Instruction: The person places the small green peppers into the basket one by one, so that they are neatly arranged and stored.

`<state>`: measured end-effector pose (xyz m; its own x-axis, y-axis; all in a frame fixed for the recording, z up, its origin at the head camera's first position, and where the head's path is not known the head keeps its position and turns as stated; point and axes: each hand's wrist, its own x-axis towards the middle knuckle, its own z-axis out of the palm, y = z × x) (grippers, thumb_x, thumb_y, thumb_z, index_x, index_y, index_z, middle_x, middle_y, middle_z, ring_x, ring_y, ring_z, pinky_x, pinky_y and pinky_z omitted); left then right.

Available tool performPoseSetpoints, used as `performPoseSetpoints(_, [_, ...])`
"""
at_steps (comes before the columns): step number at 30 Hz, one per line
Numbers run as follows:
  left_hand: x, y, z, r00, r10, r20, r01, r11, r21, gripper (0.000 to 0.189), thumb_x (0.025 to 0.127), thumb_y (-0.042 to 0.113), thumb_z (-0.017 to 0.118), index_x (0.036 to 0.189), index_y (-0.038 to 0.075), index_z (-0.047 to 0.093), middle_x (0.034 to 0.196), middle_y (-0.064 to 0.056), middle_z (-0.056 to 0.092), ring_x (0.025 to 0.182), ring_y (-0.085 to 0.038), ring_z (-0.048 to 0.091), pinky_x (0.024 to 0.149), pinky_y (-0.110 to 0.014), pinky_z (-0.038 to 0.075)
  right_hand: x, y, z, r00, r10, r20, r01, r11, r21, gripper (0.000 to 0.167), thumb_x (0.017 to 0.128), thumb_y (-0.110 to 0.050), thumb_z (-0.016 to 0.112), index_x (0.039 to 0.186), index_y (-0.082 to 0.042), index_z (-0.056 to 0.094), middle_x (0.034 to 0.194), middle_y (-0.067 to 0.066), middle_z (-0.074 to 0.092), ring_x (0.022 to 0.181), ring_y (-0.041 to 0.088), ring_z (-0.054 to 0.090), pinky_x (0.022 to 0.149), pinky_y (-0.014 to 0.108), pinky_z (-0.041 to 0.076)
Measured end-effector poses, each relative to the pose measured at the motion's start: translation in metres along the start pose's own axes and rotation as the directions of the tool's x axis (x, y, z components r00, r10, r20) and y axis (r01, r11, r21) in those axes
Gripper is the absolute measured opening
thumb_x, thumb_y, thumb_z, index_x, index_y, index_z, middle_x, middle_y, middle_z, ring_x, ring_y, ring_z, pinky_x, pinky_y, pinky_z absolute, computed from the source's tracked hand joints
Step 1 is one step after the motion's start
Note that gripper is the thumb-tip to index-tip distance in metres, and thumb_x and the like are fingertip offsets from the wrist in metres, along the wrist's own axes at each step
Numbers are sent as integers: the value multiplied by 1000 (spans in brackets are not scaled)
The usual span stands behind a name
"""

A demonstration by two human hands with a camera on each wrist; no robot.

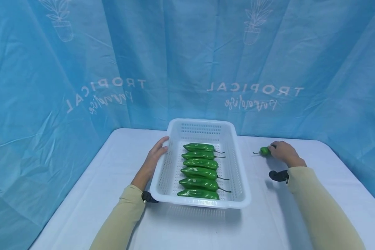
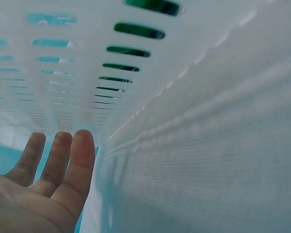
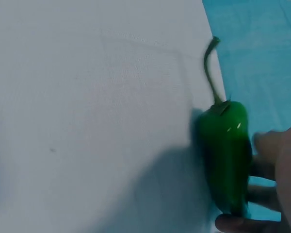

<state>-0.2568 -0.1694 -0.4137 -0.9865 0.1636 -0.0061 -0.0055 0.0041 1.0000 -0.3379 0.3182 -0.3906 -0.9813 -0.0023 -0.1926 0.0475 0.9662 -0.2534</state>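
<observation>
A white slotted plastic basket [image 1: 241, 166] stands mid-table, with several long green peppers [image 1: 200, 163] lying in a row inside. My left hand [image 1: 156, 154] rests along the basket's left side. In the left wrist view, the fingers of that left hand [image 2: 53, 179] are extended beside the slotted wall [image 2: 87, 29]. To the right of the basket, my right hand [image 1: 283, 151] grips one more green pepper [image 1: 264, 151] low over the table, its stem toward the basket. The right wrist view shows this green pepper [image 3: 225, 150], with the fingers [image 3: 264, 194] along its side and tip.
A white cloth covers the table [image 1: 109, 187]. Blue printed curtain [image 1: 187, 69] hangs behind the table and along both sides. Dark wrist bands sit at the left wrist [image 1: 148, 197] and the right wrist [image 1: 278, 175].
</observation>
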Motion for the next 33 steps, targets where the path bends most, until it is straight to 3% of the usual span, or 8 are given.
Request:
performPoseSetpoints(9, [1,0,0,1000,7,4,-7,1000,15,51,103,39,41,153,38,28,153,-8,41,129,-39,54,93,-47,58,-13,4,-4,985,-171,-5,171,984,46,39,99,-21,55,125,6,61,146,39,36,134,59,33,109,70,35])
performPoseSetpoints(15, [1,-1,-1,1000,13,9,-13,1000,22,53,104,39,40,154,35,27,153,-11,40,129,-40,53,93,-47,58,-20,9,-9,979,-152,134,140,986,93,55,94,-20,62,141,3,45,141,40,40,123,54,47,97,66,48])
performPoseSetpoints(19, [1,-1,0,1000,5,0,-5,1000,19,52,103,39,41,153,37,28,152,-9,41,128,-38,54,92,-46,58,-23,13,-12,968,-157,198,131,982,139,57,94,-20,62,143,1,42,136,42,44,116,50,55,91,61,53])
performPoseSetpoints(25, [0,-1,0,1000,3,1,-3,1000,18,51,103,40,41,152,39,29,152,-8,42,127,-39,55,91,-46,58,-23,16,-13,961,-164,221,126,976,176,56,95,-20,60,144,0,41,136,43,43,114,48,57,88,55,56])
performPoseSetpoints(33, [-1,1,0,1000,13,9,-13,1000,9,52,103,39,41,153,37,28,153,-9,41,128,-40,54,91,-47,58,-23,15,-10,962,-165,218,128,976,174,56,95,-19,60,144,0,40,136,43,43,115,50,56,89,57,55])
